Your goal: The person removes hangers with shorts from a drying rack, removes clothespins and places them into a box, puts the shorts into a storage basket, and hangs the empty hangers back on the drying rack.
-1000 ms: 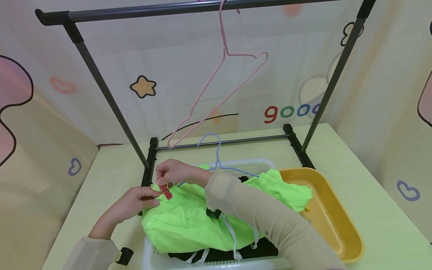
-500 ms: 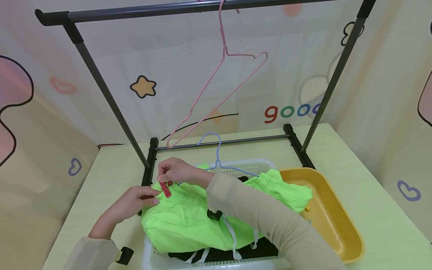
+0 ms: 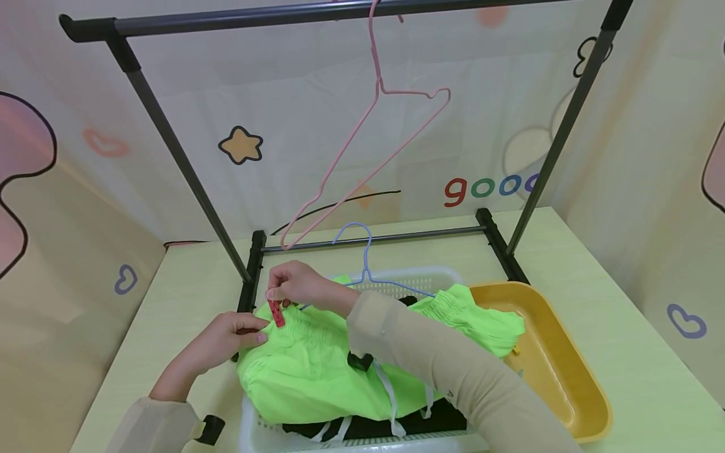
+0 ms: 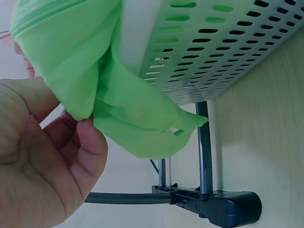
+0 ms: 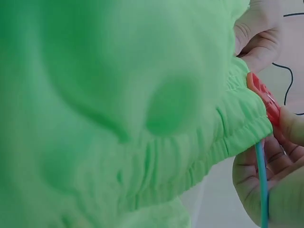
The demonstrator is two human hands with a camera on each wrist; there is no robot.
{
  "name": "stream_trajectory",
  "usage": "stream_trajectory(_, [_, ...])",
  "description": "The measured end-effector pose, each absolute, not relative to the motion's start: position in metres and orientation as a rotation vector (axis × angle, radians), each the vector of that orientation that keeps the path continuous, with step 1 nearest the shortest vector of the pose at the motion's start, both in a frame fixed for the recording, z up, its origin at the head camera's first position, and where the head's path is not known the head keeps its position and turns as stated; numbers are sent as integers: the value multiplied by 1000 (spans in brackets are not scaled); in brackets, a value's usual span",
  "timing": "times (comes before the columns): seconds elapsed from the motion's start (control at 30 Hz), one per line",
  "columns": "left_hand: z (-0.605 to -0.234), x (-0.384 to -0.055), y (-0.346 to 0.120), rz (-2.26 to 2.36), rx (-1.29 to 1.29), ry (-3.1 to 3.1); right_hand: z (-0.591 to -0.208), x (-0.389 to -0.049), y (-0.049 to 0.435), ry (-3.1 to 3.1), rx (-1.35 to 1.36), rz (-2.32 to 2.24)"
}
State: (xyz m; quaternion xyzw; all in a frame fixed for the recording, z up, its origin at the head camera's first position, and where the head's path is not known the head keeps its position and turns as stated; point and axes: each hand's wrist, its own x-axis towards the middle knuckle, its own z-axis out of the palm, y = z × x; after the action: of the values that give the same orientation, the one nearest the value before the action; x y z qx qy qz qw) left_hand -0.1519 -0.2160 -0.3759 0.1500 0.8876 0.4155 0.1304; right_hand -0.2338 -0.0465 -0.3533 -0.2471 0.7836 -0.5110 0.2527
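Note:
Neon green shorts (image 3: 306, 377) with a gathered elastic waistband lie across a white perforated basket (image 3: 249, 434). Along that waistband runs a blue wire hanger (image 3: 367, 255), its hook standing up. My right hand (image 3: 300, 286) pinches a red clothespin (image 5: 264, 96) at the waistband's left corner, close to the hanger. Just left of it, my left hand (image 3: 229, 340) pinches the edge of the green fabric between thumb and fingers. In the left wrist view a loose fold of the shorts (image 4: 142, 118) hangs beside the basket wall. My right forearm covers part of the shorts in the head view.
A black rack (image 3: 243, 20) frames the table, with a pink hanger (image 3: 376, 78) on its top bar. To the right stands a yellow tray (image 3: 583, 390). Dark cloth (image 3: 362, 429) lies in the basket beneath the shorts.
My right hand has shifted slightly up and to the right, and the clothespin has moved up a little with it. The left hand keeps its place on the shorts.

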Motion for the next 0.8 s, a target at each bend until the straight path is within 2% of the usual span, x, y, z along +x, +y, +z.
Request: stream_trajectory(0.8, [-380,-151,-216,1192,411,2572,-345,-249,-22,1931,-460,-1472])
